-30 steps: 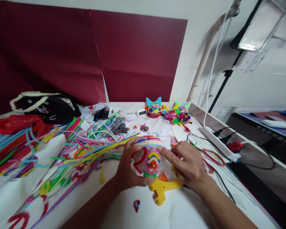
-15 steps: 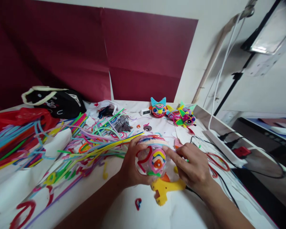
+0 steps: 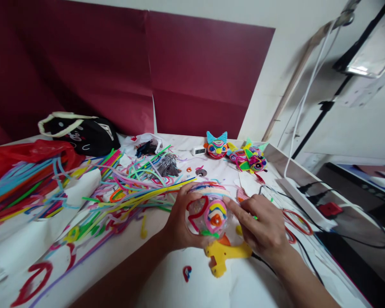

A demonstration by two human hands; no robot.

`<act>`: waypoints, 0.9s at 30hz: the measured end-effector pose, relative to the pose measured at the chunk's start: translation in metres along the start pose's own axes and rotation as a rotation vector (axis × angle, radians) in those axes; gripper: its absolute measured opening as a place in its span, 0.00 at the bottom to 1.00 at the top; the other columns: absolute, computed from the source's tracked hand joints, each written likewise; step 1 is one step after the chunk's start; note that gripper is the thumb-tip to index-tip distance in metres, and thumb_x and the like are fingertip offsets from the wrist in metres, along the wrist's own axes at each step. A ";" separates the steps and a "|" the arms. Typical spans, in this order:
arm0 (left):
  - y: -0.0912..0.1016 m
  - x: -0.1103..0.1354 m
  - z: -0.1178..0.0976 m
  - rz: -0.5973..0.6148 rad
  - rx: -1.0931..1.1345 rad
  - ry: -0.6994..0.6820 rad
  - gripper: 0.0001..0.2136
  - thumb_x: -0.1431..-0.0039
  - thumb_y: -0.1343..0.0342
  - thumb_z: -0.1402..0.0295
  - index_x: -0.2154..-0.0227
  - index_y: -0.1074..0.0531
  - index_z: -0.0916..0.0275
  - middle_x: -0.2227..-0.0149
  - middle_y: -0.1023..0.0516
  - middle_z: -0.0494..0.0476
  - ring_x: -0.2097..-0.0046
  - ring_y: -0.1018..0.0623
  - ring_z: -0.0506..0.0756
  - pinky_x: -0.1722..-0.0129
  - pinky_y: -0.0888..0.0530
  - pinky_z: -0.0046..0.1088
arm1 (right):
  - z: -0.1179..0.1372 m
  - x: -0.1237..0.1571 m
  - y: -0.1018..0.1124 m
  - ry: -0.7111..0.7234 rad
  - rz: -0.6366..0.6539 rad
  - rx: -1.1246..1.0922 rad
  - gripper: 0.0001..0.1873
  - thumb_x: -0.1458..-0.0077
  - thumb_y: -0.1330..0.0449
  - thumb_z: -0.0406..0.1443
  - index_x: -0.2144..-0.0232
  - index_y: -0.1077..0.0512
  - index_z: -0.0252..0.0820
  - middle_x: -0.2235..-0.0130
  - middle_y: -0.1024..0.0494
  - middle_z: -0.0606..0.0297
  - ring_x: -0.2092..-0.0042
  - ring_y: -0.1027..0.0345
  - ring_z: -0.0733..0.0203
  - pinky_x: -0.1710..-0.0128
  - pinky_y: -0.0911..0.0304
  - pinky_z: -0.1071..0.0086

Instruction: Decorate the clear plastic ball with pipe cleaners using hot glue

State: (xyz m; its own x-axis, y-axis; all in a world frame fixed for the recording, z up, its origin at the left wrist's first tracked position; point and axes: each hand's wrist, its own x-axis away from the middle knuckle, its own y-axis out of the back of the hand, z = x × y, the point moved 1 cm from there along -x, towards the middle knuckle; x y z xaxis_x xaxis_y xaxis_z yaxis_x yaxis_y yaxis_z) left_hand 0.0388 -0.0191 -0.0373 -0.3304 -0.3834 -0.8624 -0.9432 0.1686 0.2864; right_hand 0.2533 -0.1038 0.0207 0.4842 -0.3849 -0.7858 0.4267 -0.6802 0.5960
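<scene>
Slippage looks likely: left hand (image 3: 179,220) wraps the pipe-cleaner ball (image 3: 211,211) just above the table (image 3: 244,286), right hand (image 3: 265,229) loosely curled, empty, fingertip pressing a strand that may pop loose.

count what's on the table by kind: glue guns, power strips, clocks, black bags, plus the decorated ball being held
glue gun: 1, yellow
power strip: 1, white
clock: 1, small and white
black bag: 1
decorated ball: 1, in the left hand
total: 5
</scene>
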 end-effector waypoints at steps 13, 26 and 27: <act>-0.002 0.005 0.003 -0.017 0.007 0.026 0.50 0.62 0.25 0.56 0.36 0.44 0.54 0.37 0.40 0.70 0.36 0.34 0.71 0.38 0.32 0.55 | 0.000 0.001 0.000 -0.002 0.006 -0.004 0.26 0.36 0.49 0.26 0.37 0.34 0.35 0.70 0.33 0.61 0.68 0.44 0.56 0.69 0.51 0.63; 0.001 -0.001 -0.001 0.056 -0.042 0.043 0.50 0.61 0.26 0.55 0.36 0.46 0.51 0.38 0.40 0.68 0.36 0.34 0.73 0.39 0.32 0.58 | -0.001 -0.001 0.001 0.004 0.002 0.021 0.26 0.34 0.51 0.28 0.36 0.34 0.38 0.72 0.33 0.63 0.70 0.43 0.57 0.69 0.50 0.64; 0.001 -0.002 -0.002 0.066 -0.037 0.048 0.50 0.61 0.26 0.55 0.35 0.47 0.51 0.38 0.40 0.67 0.36 0.34 0.73 0.39 0.32 0.58 | -0.001 -0.001 0.001 0.003 0.003 0.021 0.26 0.34 0.51 0.28 0.36 0.34 0.38 0.71 0.33 0.63 0.70 0.43 0.58 0.69 0.49 0.64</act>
State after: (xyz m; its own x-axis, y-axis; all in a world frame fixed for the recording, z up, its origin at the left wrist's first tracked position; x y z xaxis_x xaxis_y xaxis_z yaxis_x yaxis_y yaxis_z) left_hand 0.0381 -0.0202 -0.0345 -0.3922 -0.4163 -0.8203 -0.9197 0.1611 0.3580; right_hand 0.2536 -0.1035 0.0221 0.4873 -0.3851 -0.7837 0.4094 -0.6920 0.5946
